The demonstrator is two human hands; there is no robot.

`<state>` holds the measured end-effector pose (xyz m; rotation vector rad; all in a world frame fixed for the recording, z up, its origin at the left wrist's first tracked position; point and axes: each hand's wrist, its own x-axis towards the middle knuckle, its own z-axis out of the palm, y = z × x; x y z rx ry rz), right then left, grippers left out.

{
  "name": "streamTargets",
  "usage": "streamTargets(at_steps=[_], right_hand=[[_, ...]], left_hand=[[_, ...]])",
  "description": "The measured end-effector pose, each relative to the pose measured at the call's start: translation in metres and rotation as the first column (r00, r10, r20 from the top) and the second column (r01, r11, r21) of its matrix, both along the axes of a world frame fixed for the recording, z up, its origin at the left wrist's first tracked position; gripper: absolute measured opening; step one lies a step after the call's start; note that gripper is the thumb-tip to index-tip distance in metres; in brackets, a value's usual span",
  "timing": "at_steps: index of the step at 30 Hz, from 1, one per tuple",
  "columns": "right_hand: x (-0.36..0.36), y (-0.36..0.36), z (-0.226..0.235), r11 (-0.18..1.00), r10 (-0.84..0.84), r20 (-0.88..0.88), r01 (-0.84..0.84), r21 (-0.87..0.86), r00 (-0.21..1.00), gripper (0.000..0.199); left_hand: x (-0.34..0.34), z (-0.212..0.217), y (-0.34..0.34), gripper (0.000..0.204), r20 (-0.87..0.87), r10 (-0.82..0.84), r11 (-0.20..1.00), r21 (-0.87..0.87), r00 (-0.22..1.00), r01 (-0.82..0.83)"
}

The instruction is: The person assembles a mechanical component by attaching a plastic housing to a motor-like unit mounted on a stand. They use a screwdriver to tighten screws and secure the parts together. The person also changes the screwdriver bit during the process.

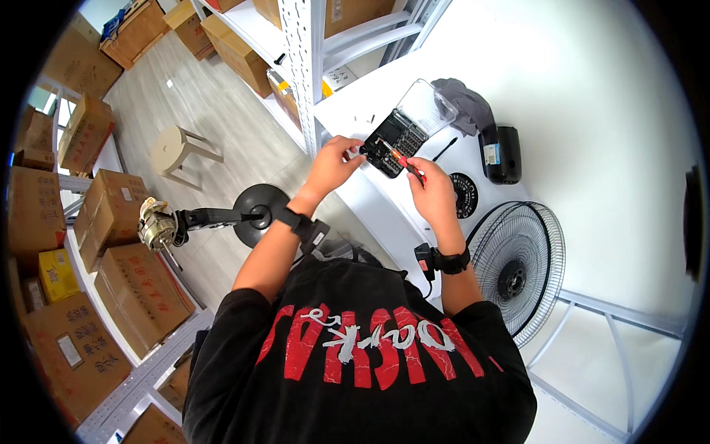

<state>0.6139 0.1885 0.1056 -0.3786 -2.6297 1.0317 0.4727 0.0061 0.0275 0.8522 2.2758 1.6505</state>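
My right hand (433, 194) is closed around a red and black screwdriver (404, 160). Its shaft points into an open black bit case (403, 140) with rows of small bits. At the case's left corner, the thumb and fingers of my left hand (335, 167) are pinched on its edge. The case's clear lid (425, 106) lies folded back on the far side. Beside the case is a thin black rod (444, 150). Just past my right hand lies a round black slotted cover (464, 195). Whether the screwdriver's tip touches a bit is too small to tell.
A wire fan grille (518, 270) stands right of my right forearm. Behind it are a black motor housing (503, 155) and a grey cloth (467, 107) on the white table. Left of me stand a fan base with exposed motor (157, 224), a stool (174, 150) and shelves of cartons (140, 292).
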Motion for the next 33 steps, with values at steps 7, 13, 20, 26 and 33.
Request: streamTargets(at_steps=[7, 13, 20, 26, 33], right_hand=[[0.006, 0.003, 0.008, 0.999, -0.043, 0.048, 0.044, -0.029, 0.998, 0.027], [0.008, 0.008, 0.007, 1.0, -0.014, 0.02, 0.014, 0.001, 1.0, 0.027], [0.007, 0.01, 0.011, 0.999, -0.014, 0.025, 0.015, -0.044, 1.0, 0.027], [0.008, 0.014, 0.01, 0.999, -0.01, 0.004, 0.01, -0.04, 1.0, 0.027], [0.013, 0.014, 0.008, 0.999, -0.027, -0.002, 0.027, -0.028, 1.0, 0.026]], left_hand=[[-0.002, -0.01, 0.04, 0.026, 0.077, 0.04, 0.994, 0.093, 0.996, -0.047], [-0.007, -0.019, 0.052, 0.015, 0.114, 0.044, 0.988, 0.14, 0.992, -0.06], [-0.015, -0.017, 0.05, 0.014, -0.104, 0.074, 0.997, 0.005, 0.992, -0.074], [-0.024, -0.024, 0.05, 0.012, -0.311, -0.022, 0.987, -0.158, 0.95, -0.029], [-0.023, -0.019, 0.04, 0.015, -0.253, -0.001, 0.989, -0.143, 0.968, -0.037]])
